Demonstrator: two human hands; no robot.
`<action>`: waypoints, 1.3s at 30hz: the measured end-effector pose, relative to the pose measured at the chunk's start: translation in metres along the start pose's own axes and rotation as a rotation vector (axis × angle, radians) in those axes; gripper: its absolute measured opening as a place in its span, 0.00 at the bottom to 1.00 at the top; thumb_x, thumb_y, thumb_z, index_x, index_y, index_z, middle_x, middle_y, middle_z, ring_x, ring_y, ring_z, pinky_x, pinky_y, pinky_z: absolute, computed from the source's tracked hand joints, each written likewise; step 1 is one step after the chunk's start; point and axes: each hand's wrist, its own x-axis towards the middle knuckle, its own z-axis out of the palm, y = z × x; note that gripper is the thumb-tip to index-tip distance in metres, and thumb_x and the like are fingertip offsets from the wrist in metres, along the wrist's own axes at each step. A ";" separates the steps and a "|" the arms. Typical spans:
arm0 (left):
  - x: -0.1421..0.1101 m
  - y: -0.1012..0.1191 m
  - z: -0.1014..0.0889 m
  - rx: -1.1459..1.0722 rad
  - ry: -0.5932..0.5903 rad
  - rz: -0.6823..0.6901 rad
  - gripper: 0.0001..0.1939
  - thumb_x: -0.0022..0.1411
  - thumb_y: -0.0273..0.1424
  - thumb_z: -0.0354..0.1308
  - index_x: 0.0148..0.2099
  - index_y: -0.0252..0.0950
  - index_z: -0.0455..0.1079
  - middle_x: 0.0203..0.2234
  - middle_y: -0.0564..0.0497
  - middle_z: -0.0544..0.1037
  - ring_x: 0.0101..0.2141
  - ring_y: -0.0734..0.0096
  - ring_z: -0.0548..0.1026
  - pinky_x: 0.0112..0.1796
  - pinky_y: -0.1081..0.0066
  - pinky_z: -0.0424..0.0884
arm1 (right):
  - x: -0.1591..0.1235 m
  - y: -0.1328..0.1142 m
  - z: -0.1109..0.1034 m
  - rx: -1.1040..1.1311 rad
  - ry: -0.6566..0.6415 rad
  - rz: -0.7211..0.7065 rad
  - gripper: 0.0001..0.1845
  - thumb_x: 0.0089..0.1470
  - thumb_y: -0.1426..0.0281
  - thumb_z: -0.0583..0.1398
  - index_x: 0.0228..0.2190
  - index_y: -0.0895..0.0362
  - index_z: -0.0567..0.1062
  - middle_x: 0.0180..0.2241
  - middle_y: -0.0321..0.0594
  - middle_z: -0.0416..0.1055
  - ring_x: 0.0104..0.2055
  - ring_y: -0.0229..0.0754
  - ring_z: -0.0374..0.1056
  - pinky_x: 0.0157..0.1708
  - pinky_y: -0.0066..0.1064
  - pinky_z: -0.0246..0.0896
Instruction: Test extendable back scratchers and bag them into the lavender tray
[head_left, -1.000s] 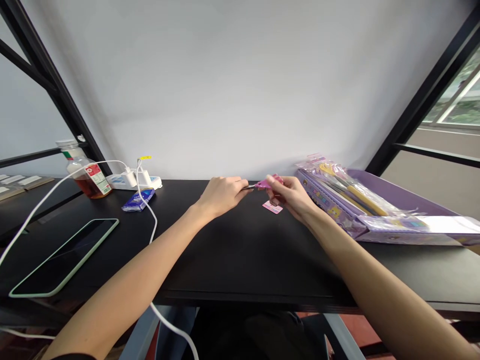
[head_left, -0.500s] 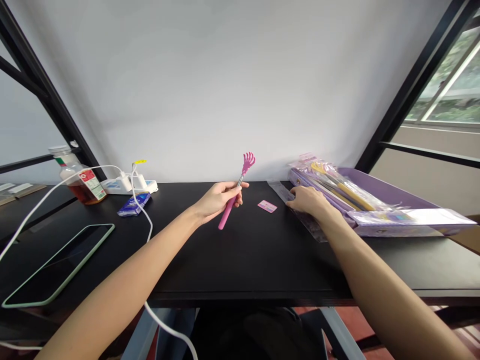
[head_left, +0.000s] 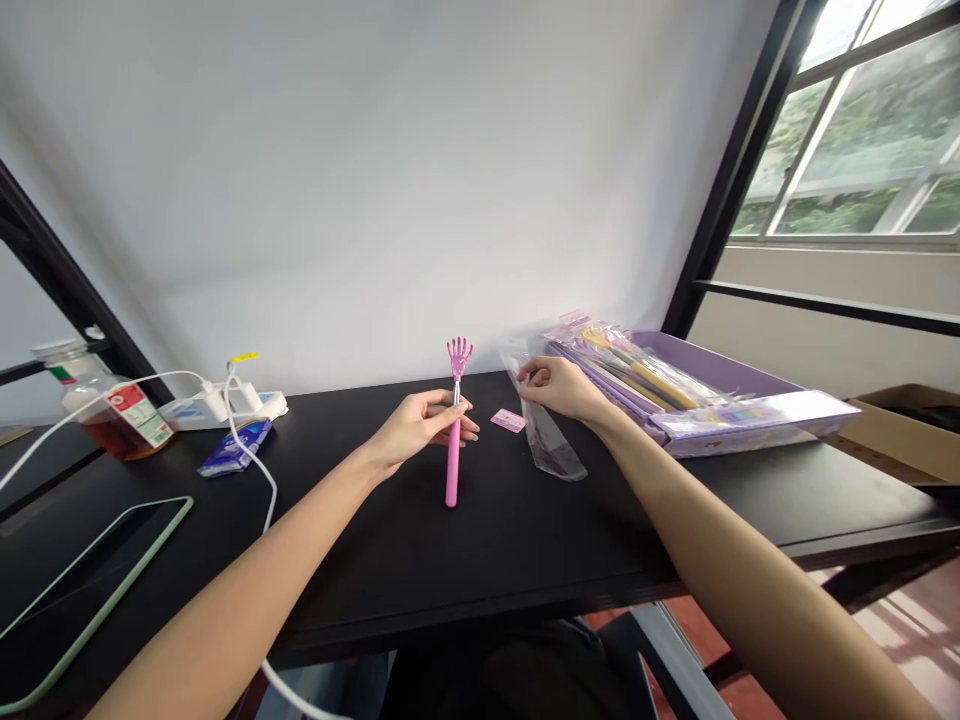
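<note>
My left hand (head_left: 420, 425) is closed on a pink back scratcher (head_left: 452, 460), gripping it near the top of the handle. Its small hand-shaped head points up, above a short metal shaft. My right hand (head_left: 559, 385) pinches a long clear plastic sleeve (head_left: 551, 445) near its upper part; the sleeve hangs down toward the black table (head_left: 450, 560). Between my two hands a small pink card (head_left: 508, 420) lies flat on the table.
At the right, a purple box (head_left: 750, 425) holds several bagged back scratchers (head_left: 637, 370). To the left are a phone (head_left: 90, 590), a blue packet (head_left: 236, 447), a power strip (head_left: 191, 412), a white cable (head_left: 262, 470) and a glass bottle (head_left: 120, 420). A cardboard box (head_left: 907, 430) stands far right.
My right hand has picked the plastic sleeve up off the table and moved it left, away from the purple box. The back scratcher has turned more upright in my left hand. The view has shifted right.
</note>
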 end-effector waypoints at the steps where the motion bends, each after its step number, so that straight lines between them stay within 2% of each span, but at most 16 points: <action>1: 0.000 0.000 0.000 -0.017 -0.006 0.003 0.17 0.62 0.41 0.65 0.45 0.32 0.74 0.40 0.40 0.82 0.43 0.58 0.81 0.50 0.53 0.74 | -0.002 -0.005 0.002 0.073 0.000 -0.049 0.09 0.42 0.72 0.62 0.31 0.56 0.75 0.20 0.31 0.70 0.26 0.37 0.67 0.32 0.28 0.60; 4: 0.001 0.000 0.001 -0.154 -0.025 0.008 0.12 0.62 0.37 0.66 0.44 0.34 0.76 0.50 0.41 0.78 0.51 0.58 0.76 0.54 0.55 0.72 | -0.009 -0.020 0.012 0.289 -0.030 -0.183 0.10 0.44 0.69 0.64 0.33 0.57 0.75 0.22 0.31 0.69 0.24 0.35 0.64 0.29 0.29 0.60; 7: 0.001 -0.001 0.001 -0.320 -0.059 0.004 0.10 0.62 0.35 0.66 0.44 0.36 0.76 0.49 0.45 0.77 0.49 0.60 0.76 0.53 0.55 0.73 | -0.018 -0.035 0.025 0.398 -0.092 -0.277 0.11 0.47 0.65 0.66 0.33 0.57 0.75 0.22 0.32 0.69 0.24 0.36 0.64 0.27 0.29 0.61; 10: 0.001 -0.002 0.000 -0.404 -0.094 0.019 0.09 0.63 0.35 0.64 0.44 0.37 0.77 0.41 0.48 0.78 0.43 0.64 0.78 0.50 0.54 0.74 | -0.024 -0.044 0.035 0.343 -0.131 -0.337 0.13 0.48 0.60 0.67 0.30 0.57 0.77 0.25 0.37 0.73 0.27 0.38 0.67 0.29 0.30 0.62; 12: 0.003 -0.004 -0.001 -0.427 -0.079 0.024 0.09 0.63 0.35 0.65 0.43 0.36 0.77 0.39 0.48 0.78 0.42 0.64 0.78 0.50 0.53 0.74 | -0.026 -0.045 0.038 0.256 -0.117 -0.390 0.12 0.51 0.59 0.66 0.29 0.57 0.79 0.29 0.40 0.74 0.29 0.39 0.67 0.31 0.31 0.63; 15: 0.006 -0.006 -0.004 -0.438 0.025 0.030 0.10 0.62 0.34 0.66 0.42 0.34 0.78 0.43 0.44 0.78 0.46 0.61 0.76 0.51 0.52 0.74 | -0.026 -0.045 0.036 0.165 -0.029 -0.445 0.12 0.55 0.61 0.63 0.30 0.56 0.81 0.32 0.41 0.72 0.29 0.37 0.65 0.31 0.31 0.61; 17: 0.007 -0.006 -0.007 -0.447 0.107 0.041 0.09 0.60 0.33 0.68 0.40 0.32 0.79 0.44 0.43 0.78 0.49 0.60 0.74 0.51 0.52 0.73 | -0.027 -0.045 0.034 0.142 0.005 -0.455 0.14 0.56 0.60 0.62 0.29 0.57 0.81 0.31 0.40 0.70 0.28 0.36 0.61 0.30 0.30 0.59; 20: 0.008 -0.006 -0.009 -0.452 0.190 0.065 0.09 0.54 0.32 0.71 0.36 0.32 0.79 0.42 0.44 0.79 0.49 0.60 0.74 0.50 0.54 0.73 | -0.031 -0.050 0.033 0.088 -0.084 -0.453 0.20 0.58 0.56 0.61 0.24 0.57 0.78 0.22 0.36 0.66 0.24 0.35 0.57 0.26 0.30 0.53; 23: 0.007 -0.007 -0.008 -0.439 0.237 0.089 0.12 0.50 0.33 0.74 0.35 0.33 0.79 0.37 0.46 0.78 0.44 0.63 0.75 0.47 0.56 0.73 | -0.038 -0.057 0.039 -0.065 -0.186 -0.427 0.24 0.56 0.51 0.61 0.20 0.56 0.76 0.16 0.33 0.63 0.21 0.34 0.54 0.25 0.30 0.50; 28: 0.007 -0.008 -0.005 -0.426 0.266 0.097 0.14 0.48 0.36 0.74 0.32 0.33 0.78 0.32 0.50 0.77 0.39 0.68 0.74 0.48 0.61 0.72 | -0.041 -0.064 0.052 -0.150 -0.160 -0.408 0.18 0.56 0.54 0.61 0.22 0.54 0.74 0.23 0.36 0.71 0.24 0.37 0.62 0.29 0.30 0.54; 31: 0.007 -0.006 -0.005 -0.418 0.306 0.094 0.15 0.53 0.41 0.71 0.34 0.34 0.77 0.35 0.49 0.77 0.42 0.67 0.74 0.49 0.59 0.73 | -0.037 -0.061 0.051 -0.042 -0.125 -0.330 0.17 0.60 0.56 0.57 0.25 0.54 0.71 0.24 0.38 0.71 0.25 0.39 0.64 0.29 0.30 0.56; 34: 0.008 -0.005 -0.007 -0.428 0.412 0.090 0.14 0.56 0.41 0.68 0.36 0.35 0.76 0.42 0.47 0.76 0.45 0.65 0.74 0.47 0.59 0.75 | -0.032 -0.053 0.043 0.163 -0.133 -0.198 0.15 0.61 0.54 0.55 0.34 0.53 0.68 0.23 0.34 0.69 0.22 0.37 0.62 0.25 0.29 0.56; 37: 0.010 -0.007 -0.010 -0.350 0.459 0.081 0.12 0.56 0.36 0.69 0.42 0.37 0.77 0.51 0.47 0.74 0.46 0.66 0.75 0.44 0.65 0.76 | -0.025 -0.043 0.034 0.281 -0.167 -0.118 0.20 0.59 0.52 0.56 0.43 0.55 0.69 0.23 0.31 0.65 0.22 0.36 0.59 0.22 0.28 0.54; 39: 0.010 -0.008 -0.013 -0.320 0.461 0.091 0.14 0.56 0.37 0.69 0.43 0.37 0.77 0.53 0.47 0.73 0.47 0.65 0.75 0.41 0.69 0.75 | -0.022 -0.038 0.028 0.308 -0.192 -0.102 0.25 0.57 0.51 0.58 0.45 0.57 0.72 0.25 0.32 0.64 0.24 0.36 0.58 0.23 0.28 0.53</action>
